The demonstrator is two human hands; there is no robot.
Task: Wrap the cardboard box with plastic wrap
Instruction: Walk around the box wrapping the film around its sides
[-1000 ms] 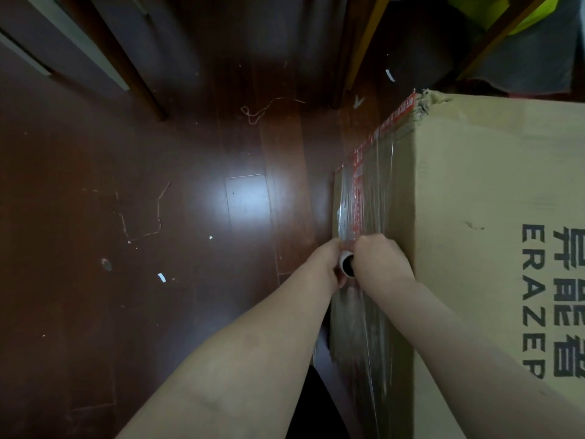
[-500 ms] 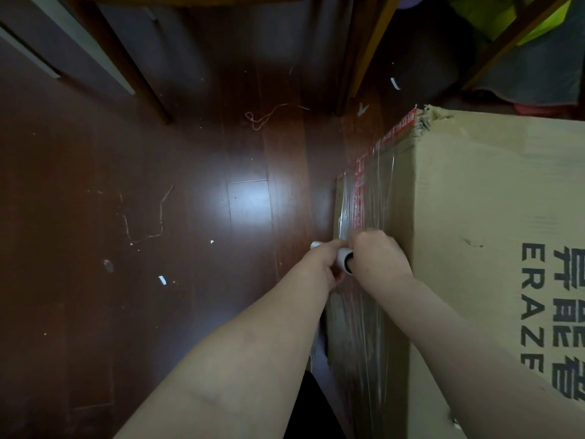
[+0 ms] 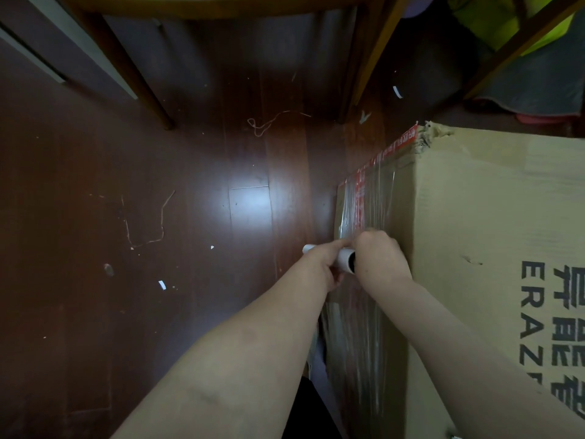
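A large cardboard box (image 3: 493, 223) with black lettering stands on the floor at the right. Clear plastic wrap (image 3: 370, 204) is stretched over its left side face, across red tape. A white roll of wrap (image 3: 343, 259) is held against that face. My left hand (image 3: 323, 264) grips the roll's left part, its fingers curled round the tube. Gripping the right end is my right hand (image 3: 380, 258), beside the box's vertical edge. More wrap covers the face below my hands.
Dark red wooden floor (image 3: 158, 217) spreads to the left, littered with bits of string (image 3: 145, 223) and paper scraps. Wooden furniture legs (image 3: 142, 90) stand at the back. A yellow-green and grey cloth heap (image 3: 522, 58) lies behind the box.
Both hands have carried the roll farther up the box's side face, and its left end now sticks out beyond my left hand. The camera view shifted slightly.
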